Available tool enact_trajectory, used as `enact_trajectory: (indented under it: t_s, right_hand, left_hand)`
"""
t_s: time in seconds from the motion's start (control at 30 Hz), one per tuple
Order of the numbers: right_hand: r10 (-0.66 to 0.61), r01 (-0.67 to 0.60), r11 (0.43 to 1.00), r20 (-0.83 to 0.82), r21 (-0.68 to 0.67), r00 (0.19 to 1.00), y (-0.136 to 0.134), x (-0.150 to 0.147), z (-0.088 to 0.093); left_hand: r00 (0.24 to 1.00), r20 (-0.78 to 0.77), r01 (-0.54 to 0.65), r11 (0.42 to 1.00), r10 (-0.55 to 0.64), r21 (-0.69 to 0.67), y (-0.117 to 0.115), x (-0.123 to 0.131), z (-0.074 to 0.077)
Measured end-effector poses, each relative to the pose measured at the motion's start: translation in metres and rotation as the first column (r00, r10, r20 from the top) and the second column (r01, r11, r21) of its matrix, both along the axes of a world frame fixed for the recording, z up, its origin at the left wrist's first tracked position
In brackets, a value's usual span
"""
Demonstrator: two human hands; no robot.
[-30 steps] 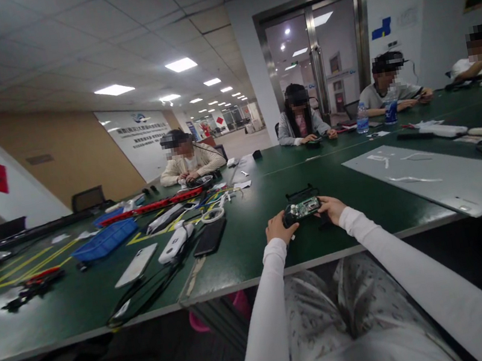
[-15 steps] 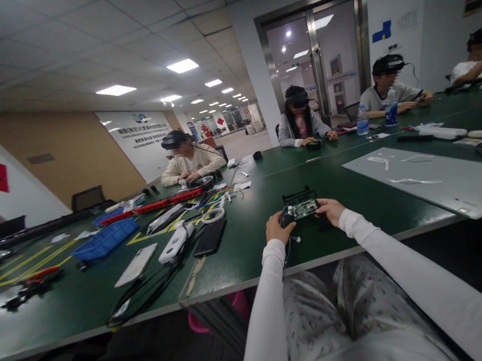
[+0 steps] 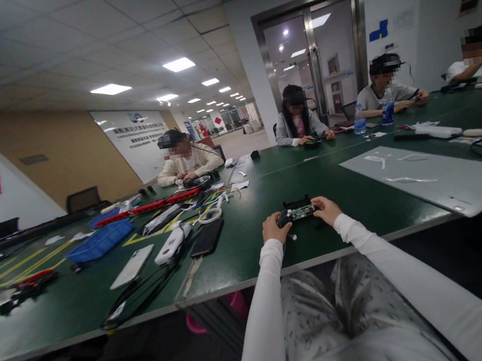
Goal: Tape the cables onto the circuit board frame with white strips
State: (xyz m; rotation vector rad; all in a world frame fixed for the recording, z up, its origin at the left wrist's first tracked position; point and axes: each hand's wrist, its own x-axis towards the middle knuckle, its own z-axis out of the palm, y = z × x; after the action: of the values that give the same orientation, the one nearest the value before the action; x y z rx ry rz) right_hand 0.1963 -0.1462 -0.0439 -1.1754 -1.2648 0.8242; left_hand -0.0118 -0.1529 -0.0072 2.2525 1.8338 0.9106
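Note:
A black game controller [image 3: 296,213] with its shell off and a green circuit board showing sits low over the green table [image 3: 251,246], held between both hands. My left hand [image 3: 272,228] grips its left end with curled fingers. My right hand [image 3: 327,209] grips its right end the same way. A small white bit [image 3: 292,237] lies on the table just under the left hand. Both arms wear long white sleeves.
To the left lie a black phone [image 3: 207,238], a white device [image 3: 169,247], a silver phone [image 3: 132,266], cables and a blue tray [image 3: 99,242]. A grey mat [image 3: 433,177] covers the right side. Several other people sit working along the far edge.
The controller has tipped flatter and dropped a little toward the table, so less of its green board faces me. Both hands keep their grip on its ends.

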Motion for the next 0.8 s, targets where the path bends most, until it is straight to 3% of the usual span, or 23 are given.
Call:
enact_trajectory:
  t_s: [0.27, 0.8]
  right_hand:
    - [-0.047, 0.033, 0.997, 0.191, 0.072, 0.981, -0.019, -0.002, 0.014]
    - [-0.044, 0.018, 0.996, 0.282, 0.093, 0.959, -0.024, -0.002, 0.018]
  left_hand:
    - [0.995, -0.078, 0.064, 0.998, -0.066, -0.026, -0.007, 0.004, 0.007]
    - [0.997, -0.065, 0.047, 0.998, -0.049, -0.037, -0.011, 0.005, 0.009]
